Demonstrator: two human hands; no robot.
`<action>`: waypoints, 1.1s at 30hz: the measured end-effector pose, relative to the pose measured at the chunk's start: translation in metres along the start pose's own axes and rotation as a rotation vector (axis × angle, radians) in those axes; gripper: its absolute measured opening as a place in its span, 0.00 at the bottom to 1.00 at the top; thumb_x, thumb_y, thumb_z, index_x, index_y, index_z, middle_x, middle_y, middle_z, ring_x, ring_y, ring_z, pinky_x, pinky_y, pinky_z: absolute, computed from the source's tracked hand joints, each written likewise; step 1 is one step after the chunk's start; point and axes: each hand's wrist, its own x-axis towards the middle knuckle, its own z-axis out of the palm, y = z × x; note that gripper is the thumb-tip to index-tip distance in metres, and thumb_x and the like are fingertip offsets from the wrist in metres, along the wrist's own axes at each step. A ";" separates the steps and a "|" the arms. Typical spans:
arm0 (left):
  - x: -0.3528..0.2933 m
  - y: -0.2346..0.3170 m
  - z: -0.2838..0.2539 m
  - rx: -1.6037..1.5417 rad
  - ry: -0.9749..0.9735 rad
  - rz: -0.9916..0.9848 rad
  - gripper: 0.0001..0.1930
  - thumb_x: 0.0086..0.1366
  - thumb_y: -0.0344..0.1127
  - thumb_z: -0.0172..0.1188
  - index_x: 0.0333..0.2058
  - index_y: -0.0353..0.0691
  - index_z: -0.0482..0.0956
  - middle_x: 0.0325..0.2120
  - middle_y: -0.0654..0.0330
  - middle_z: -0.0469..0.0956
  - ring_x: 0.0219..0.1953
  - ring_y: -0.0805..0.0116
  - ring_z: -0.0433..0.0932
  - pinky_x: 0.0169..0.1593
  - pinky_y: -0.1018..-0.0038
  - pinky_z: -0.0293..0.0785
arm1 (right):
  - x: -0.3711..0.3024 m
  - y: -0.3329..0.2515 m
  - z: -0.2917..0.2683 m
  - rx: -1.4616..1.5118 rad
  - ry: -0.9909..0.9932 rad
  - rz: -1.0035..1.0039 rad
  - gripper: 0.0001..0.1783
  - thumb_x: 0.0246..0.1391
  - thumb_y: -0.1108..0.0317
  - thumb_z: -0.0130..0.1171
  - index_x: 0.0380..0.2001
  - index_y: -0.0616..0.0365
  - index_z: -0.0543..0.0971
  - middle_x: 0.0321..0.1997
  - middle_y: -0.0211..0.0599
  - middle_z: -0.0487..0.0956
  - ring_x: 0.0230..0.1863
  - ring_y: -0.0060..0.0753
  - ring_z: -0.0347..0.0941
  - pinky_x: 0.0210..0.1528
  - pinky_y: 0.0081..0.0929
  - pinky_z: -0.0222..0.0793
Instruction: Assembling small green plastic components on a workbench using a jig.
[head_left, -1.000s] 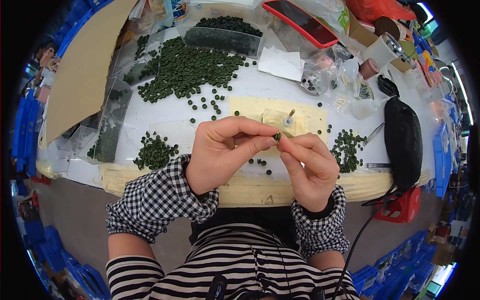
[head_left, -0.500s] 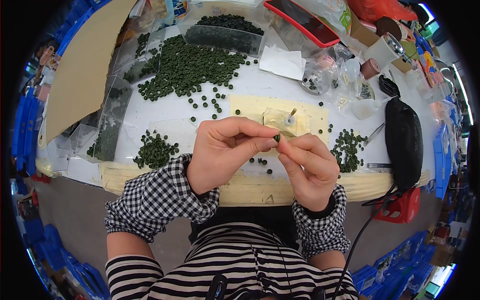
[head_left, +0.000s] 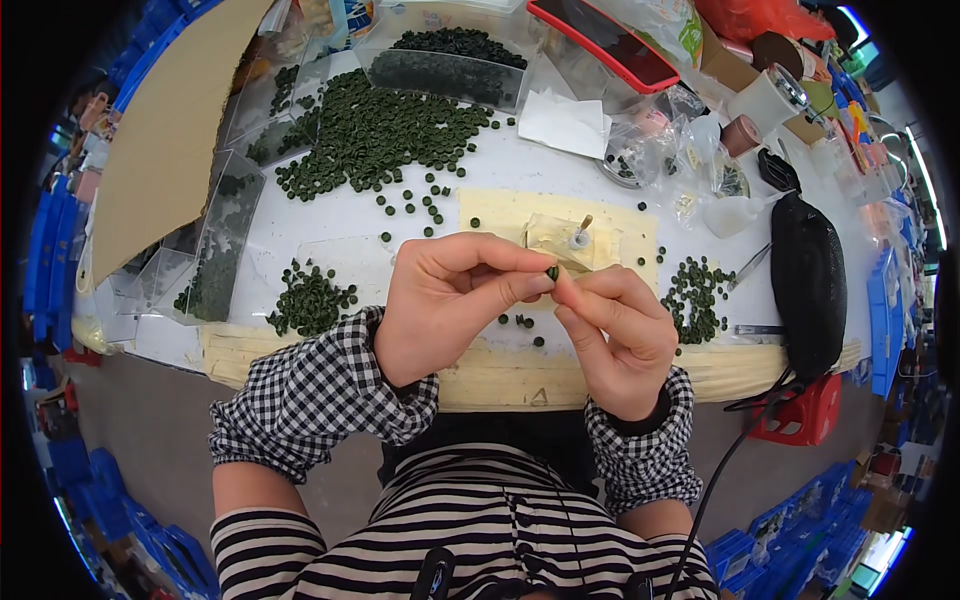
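Pinched between the thumb and forefinger of your left hand (head_left: 440, 310) is one small, round, dark green piece with a grooved side (head_left: 553, 273), so this grip is narrow and closed on it. Your right hand (head_left: 622, 340) brings its fingertips close against the other side of the piece; whether they also pinch it, I cannot tell. You hold the piece above the cream-coloured sheet (head_left: 485, 212), just in front of the pale yellow block (head_left: 560, 238), on which a thin brown peg (head_left: 586, 225) stands, slightly tilted.

Around this place, similar green pieces lie in several groups: a small pile (head_left: 310, 302) beside your left hand, a loose scatter (head_left: 696, 303) at your right, and farther away a large spread heap (head_left: 375, 135). Behind the heap, a clear plastic box (head_left: 513, 92) contains more of them.

As I judge it, only this single piece is in work now, and the handling of it is not complete. A great many pieces remain loose; which groups are already done and which are left, the view does not show.
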 end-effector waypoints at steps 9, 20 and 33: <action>0.001 0.002 0.000 0.002 -0.005 -0.032 0.08 0.59 0.21 0.59 0.38 0.29 0.78 0.35 0.54 0.80 0.38 0.72 0.79 0.45 0.78 0.77 | 0.000 -0.001 0.002 0.004 0.029 0.020 0.18 0.46 0.84 0.60 0.43 0.61 0.80 0.33 0.37 0.77 0.31 0.24 0.73 0.30 0.16 0.68; 0.002 0.000 0.001 -0.043 -0.011 -0.030 0.09 0.59 0.22 0.59 0.40 0.28 0.77 0.36 0.54 0.79 0.39 0.72 0.78 0.45 0.79 0.76 | 0.000 -0.002 0.001 -0.030 0.044 0.021 0.19 0.46 0.84 0.61 0.43 0.61 0.80 0.33 0.35 0.77 0.30 0.23 0.72 0.30 0.16 0.67; 0.002 -0.004 -0.001 0.049 -0.028 0.088 0.10 0.57 0.19 0.60 0.39 0.32 0.80 0.35 0.57 0.79 0.39 0.74 0.77 0.45 0.81 0.74 | -0.001 -0.001 0.000 -0.055 0.056 0.013 0.19 0.45 0.84 0.61 0.44 0.60 0.80 0.32 0.34 0.77 0.30 0.23 0.71 0.30 0.16 0.66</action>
